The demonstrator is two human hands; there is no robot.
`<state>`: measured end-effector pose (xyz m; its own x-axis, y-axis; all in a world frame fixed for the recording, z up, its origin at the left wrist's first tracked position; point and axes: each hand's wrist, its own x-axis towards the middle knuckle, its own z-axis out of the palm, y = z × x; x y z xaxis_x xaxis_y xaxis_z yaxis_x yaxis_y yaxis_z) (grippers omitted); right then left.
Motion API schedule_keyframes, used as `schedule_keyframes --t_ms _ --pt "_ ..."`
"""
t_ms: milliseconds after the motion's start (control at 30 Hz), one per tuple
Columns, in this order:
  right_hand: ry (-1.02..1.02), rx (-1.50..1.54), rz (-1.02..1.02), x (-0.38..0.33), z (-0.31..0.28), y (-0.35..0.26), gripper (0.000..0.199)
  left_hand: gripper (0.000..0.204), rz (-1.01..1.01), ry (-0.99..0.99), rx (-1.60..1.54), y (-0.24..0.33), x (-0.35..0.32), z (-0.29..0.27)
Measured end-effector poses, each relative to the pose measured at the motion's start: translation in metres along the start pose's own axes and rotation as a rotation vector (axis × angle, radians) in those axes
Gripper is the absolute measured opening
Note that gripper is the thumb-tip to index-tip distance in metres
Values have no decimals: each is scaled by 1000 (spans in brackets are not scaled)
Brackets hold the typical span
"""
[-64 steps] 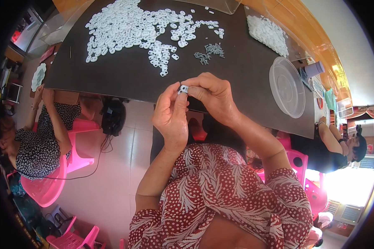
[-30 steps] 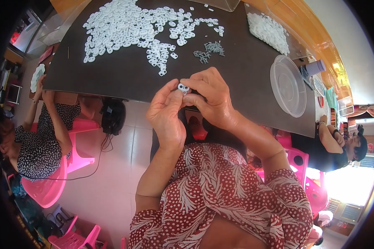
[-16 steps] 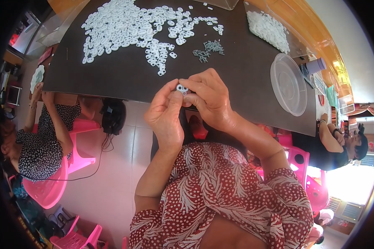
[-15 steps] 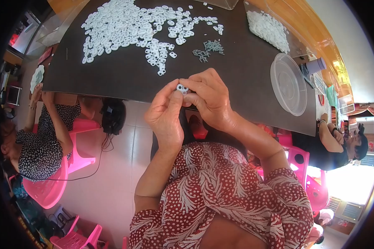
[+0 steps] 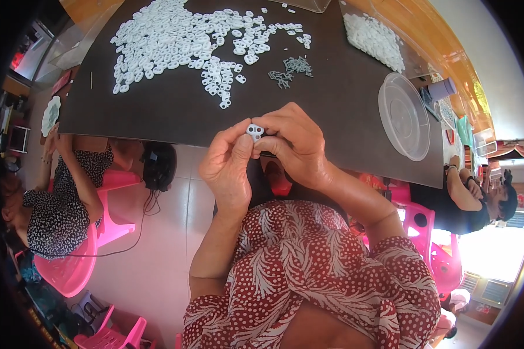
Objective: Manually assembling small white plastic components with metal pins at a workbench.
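Note:
Between my two hands, just off the table's near edge, is a small white plastic piece (image 5: 254,131) with several dark round holes. My left hand (image 5: 228,168) pinches it from the left, thumb below and fingertips behind. From the other side my right hand (image 5: 298,142) grips it with thumb and index finger; its remaining fingers are curled. Beyond them on the dark table lie a wide pile of white oval two-holed pieces (image 5: 157,43), a tail of smaller white pieces (image 5: 216,79) and a heap of small grey pins (image 5: 297,66).
A clear round plastic lid (image 5: 403,119) rests at the right of the table (image 5: 332,125). Behind it are a clear bin of white parts (image 5: 374,43) and a purple cup (image 5: 442,89). Other people sit at left and right, on pink chairs (image 5: 70,267).
The white piece has turned in my fingers, and more of its holes face up. Both hands have shifted slightly, with my right thumb lower beside the piece.

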<state>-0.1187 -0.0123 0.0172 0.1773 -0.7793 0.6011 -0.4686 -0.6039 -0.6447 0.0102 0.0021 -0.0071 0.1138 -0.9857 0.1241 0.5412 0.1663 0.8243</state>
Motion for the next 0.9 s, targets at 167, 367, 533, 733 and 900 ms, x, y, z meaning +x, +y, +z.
schedule_keyframes --t_ms 167,367,533,733,900 --pt "38 2 -49 0 4 0 28 19 9 -3 -38 -5 0 -2" --pt "21 -1 -83 2 5 -2 29 18 128 -46 -19 -16 3 -9" --pt "57 -1 -127 0 9 0 28 15 116 -44 -69 -12 1 -5" --pt "91 4 -118 -1 15 -1 29 15 145 -29 -25 -17 3 -7" --pt "127 5 -128 -2 20 1 29 15 105 -32 -79 -16 3 -7"
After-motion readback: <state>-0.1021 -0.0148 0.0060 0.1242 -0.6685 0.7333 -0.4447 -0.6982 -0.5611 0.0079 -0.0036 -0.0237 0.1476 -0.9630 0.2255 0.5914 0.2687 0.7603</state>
